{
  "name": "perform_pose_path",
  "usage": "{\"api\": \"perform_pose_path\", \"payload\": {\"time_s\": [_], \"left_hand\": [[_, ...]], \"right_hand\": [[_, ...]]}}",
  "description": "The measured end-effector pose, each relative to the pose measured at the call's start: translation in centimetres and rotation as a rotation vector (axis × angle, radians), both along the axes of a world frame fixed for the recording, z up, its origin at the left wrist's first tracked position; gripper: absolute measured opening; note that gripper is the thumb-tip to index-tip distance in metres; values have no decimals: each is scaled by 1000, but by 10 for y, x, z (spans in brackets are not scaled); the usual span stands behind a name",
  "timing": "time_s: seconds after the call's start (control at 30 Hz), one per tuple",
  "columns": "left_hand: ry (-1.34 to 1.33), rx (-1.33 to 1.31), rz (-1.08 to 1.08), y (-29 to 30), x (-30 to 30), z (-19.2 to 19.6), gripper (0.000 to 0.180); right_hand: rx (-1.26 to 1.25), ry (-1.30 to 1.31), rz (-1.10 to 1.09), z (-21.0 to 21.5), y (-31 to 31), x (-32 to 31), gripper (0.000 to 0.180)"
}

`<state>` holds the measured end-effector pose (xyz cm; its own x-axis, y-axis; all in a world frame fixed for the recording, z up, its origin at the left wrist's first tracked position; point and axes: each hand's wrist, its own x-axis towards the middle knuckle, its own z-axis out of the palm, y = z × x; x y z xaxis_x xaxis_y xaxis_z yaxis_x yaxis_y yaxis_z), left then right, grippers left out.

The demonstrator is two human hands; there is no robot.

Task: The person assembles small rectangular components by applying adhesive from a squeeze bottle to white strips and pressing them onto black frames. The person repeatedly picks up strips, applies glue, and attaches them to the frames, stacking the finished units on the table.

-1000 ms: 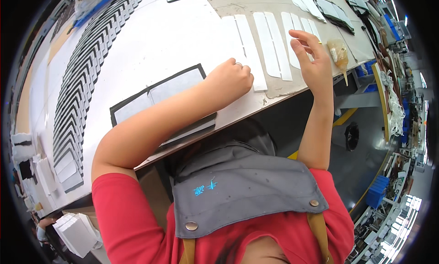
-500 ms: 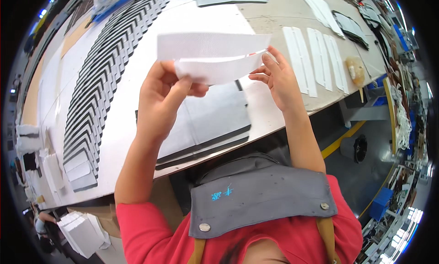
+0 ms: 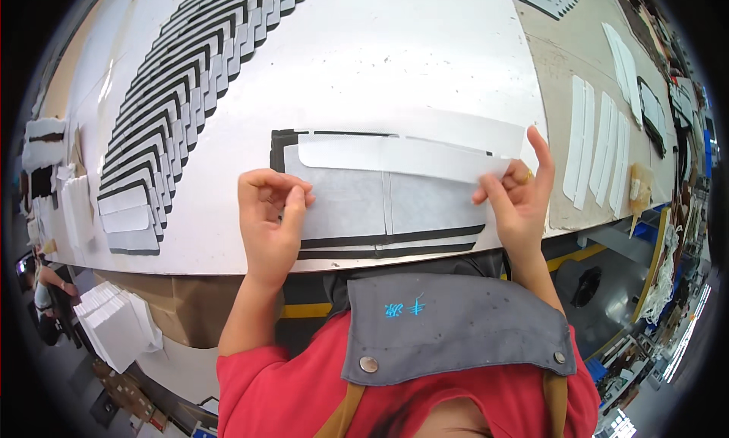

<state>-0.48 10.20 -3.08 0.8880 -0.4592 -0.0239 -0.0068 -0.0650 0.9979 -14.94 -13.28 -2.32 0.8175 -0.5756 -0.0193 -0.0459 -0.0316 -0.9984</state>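
My left hand (image 3: 270,222) pinches the left end of a long white strip (image 3: 402,157), and my right hand (image 3: 516,199) pinches its right end. The strip is stretched level just over a grey panel with black borders (image 3: 383,210) that lies at the near edge of the white table (image 3: 395,66). A second white layer (image 3: 486,127) shows behind the strip's upper right edge; I cannot tell if it is part of the same piece.
A long fanned row of black-and-white pieces (image 3: 182,81) curves across the table's left. Several narrow white strips (image 3: 600,146) lie on brown board at the right. A stack of white pieces (image 3: 114,324) stands lower left. Shelves and bins fill the right edge.
One second ago my hands pressed on the table and reached among the right strips. They then lifted a white strip and have brought it down over the grey panel.
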Motion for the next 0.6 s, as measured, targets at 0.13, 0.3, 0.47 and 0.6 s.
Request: {"api": "perform_pose_path", "payload": {"time_s": [0.13,0.3,0.47,0.6], "left_hand": [[-189,223,-8,4,5,-4,21],[13,368,-50,-9,18,16,31],[49,119,-8,-11,21,2,19],[73,-30,71,-9,18,6,15]], "right_hand": [[-177,5,24,-2,-1,-8,71],[-327,-265,38,-9,2,-15,74],[-428,-358,130,5,4,-7,75],[-341,-302,83,2,3,-12,77]]}}
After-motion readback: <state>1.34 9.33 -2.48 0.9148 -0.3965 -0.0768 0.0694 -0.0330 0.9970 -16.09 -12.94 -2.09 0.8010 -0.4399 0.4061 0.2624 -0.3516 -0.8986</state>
